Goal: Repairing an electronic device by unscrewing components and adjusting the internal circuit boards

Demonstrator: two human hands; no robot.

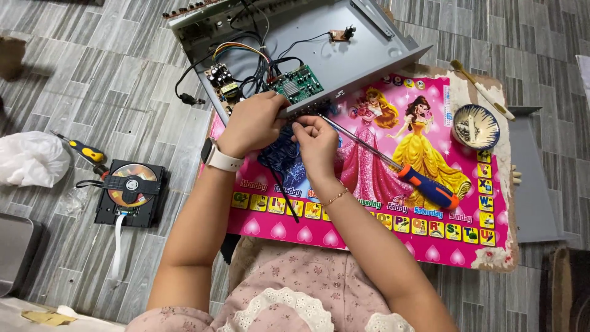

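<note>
An open grey metal device case [344, 55] lies tilted on a small pink table [393, 233]. Inside it are a green circuit board [299, 83], a power board [223, 82] and coloured wires. My left hand [253, 123], a white watch on its wrist, grips the case's near edge beside the green board. My right hand [316, 144] pinches something small at that same edge; I cannot tell what. A long screwdriver [424, 183] with an orange and blue handle lies on the table, its shaft pointing toward my right hand.
A disc drive unit [130, 192] with a disc and a white ribbon cable sits on the tiled floor at left. Near it lie a yellow-handled screwdriver [86, 150] and a white plastic bag [31, 158]. A small bowl of screws [475, 126] and a brush [482, 90] rest at the table's right.
</note>
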